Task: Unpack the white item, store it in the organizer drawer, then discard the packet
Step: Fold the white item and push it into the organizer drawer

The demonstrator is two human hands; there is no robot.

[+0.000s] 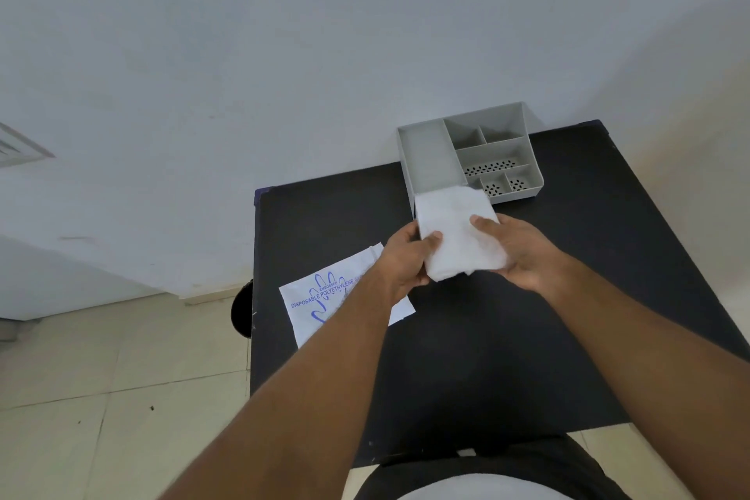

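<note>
– Pale grey wall (284,53) up top and cream floor tiles (101,378) on the left, is that it for the room?
– Yes. A black bench (527,357) fills the middle and runs back to the wall.
– What stands on it?
– A grey organizer (521,193) at the far edge, against the wall. It has one long compartment on its left and several smaller ones on its right, some with perforated floors.
– And the packet?
– The packet (324,296) lies flat on the bench's left side, white with blue print and a blue hand outline. The left forearm crosses over part of it.
– Where is the white item?
– The white item (454,231) is out of the packet, a folded pad held above the bench just in front of the organizer. Its far edge overlaps the near end of the long compartment; whether it touches there, I cannot tell.
– Who holds it?
– Both. The left hand (401,264) grips its left edge, thumb on top and fingers beneath. The right hand (523,256) grips the right side the same way, thumb pressed on the upper face.
</note>
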